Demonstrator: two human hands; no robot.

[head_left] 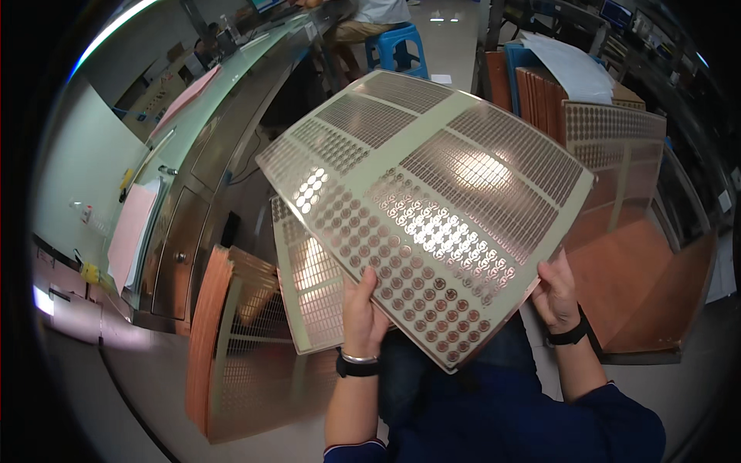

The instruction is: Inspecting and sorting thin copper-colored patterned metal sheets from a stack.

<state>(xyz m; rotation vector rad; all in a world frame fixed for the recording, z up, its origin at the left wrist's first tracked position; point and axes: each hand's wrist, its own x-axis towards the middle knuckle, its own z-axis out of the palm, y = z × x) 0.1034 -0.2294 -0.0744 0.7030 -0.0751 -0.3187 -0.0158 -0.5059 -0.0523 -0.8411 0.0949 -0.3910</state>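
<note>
Head cam view, and most of it is filled by one big thin panel (432, 208) that I'm holding up, tilted, in front of me over my lap. It looks like a pale greenish-cream sheet covered in copper-coloured patterns: blocks of fine grid lines toward the far side, rows of little round ring shapes toward the near edge, all shiny enough to throw back the overhead lights. It's flat, stiff and roughly rectangular, though the lens bends its edges. My guess is I'm mid-inspection, turning it to catch the light; whatever comes next needs both grips kept steady so the sheet doesn't flex or slip. A second panel (309, 285) of the same kind sits just behind and below it, partly hidden. To my left a stack of copper sheets (204, 339) leans upright on the floor, and more panels lean on the right (617, 154) with a white sheet of paper (567, 65) on top. A long bench (208, 116) runs away on the left with pink papers (131, 231) on it, and a blue stool (397, 46) stands further off. My left hand (363, 312) is closed on the panel's near edge, thumb on top, wristband below. My right hand (556, 293) is curled round the lower right corner.
</note>
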